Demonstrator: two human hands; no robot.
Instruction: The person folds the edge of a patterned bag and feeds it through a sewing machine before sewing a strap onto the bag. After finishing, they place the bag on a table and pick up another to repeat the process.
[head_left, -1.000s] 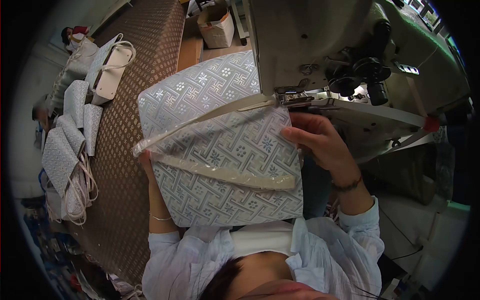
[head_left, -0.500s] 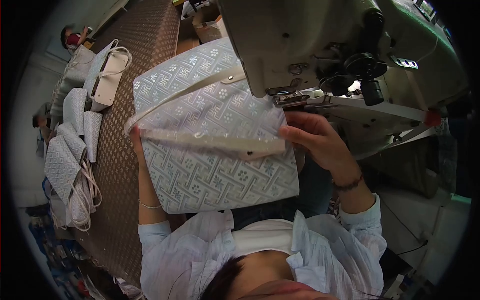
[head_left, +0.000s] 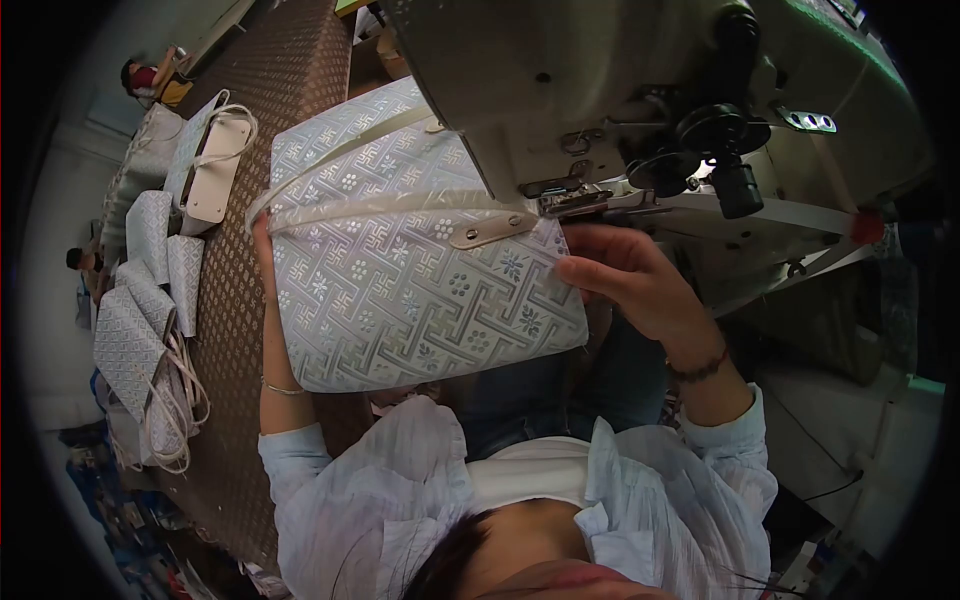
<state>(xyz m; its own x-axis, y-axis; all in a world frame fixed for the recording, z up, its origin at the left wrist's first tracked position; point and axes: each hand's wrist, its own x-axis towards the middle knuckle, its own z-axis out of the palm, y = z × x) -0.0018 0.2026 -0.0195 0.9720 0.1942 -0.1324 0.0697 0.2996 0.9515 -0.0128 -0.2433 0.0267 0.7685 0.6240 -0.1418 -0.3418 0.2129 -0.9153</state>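
A silvery handbag with a woven-look geometric and floral pattern lies across my lap and the table edge. Its right edge runs up to the presser foot of a sewing machine. Two cream straps cross the bag, the lower one ending in a riveted tab. My right hand pinches the bag's right edge just below the presser foot, thumb on top, other fingers partly hidden behind. At the left edge my left hand grips the bag where the straps bend round; most of its fingers are out of sight.
The sewing machine fills the upper right. A brown patterned table runs along the left. On it stand a finished-looking bag and a pile of patterned bags with cord-like straps. Another person is far off at upper left.
The bag has shifted up and slightly left in view, turning a little, and its lower strap lies higher. My left hand has moved up with it; the right hand stays by the presser foot.
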